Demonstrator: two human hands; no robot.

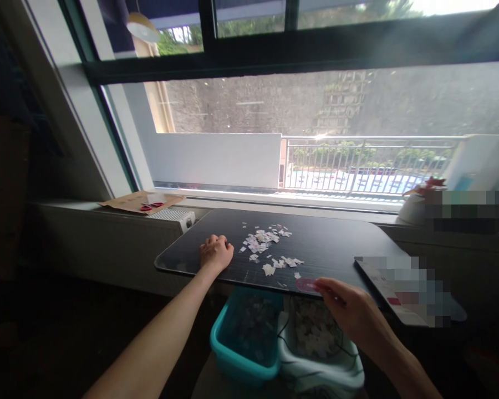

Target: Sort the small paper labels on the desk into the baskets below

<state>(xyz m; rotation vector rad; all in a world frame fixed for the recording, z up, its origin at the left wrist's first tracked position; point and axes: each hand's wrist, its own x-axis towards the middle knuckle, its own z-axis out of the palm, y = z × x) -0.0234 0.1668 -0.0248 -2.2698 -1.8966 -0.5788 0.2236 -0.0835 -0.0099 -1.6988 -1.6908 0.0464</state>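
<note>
My left hand [217,252] rests on the dark table [324,238] near its front left, fingers curled under; what they hold, if anything, is hidden. To its right lies a loose pile of small white paper scraps [261,239]. A smaller group of scraps [280,264] is nearer the front edge. At that edge my right hand [349,302] pinches a pink, see-through, flat oval piece of plastic [306,285]. The plastic is over the table's front rim, close to a single scrap [297,275].
Below the front edge stand a turquoise basin [220,346] and a pale basin [324,372], both holding scraps. A flat, partly blurred item [378,282] lies at the table's right. Red-handled scissors [152,206] rest on brown paper [125,203] at the left sill. A window is behind.
</note>
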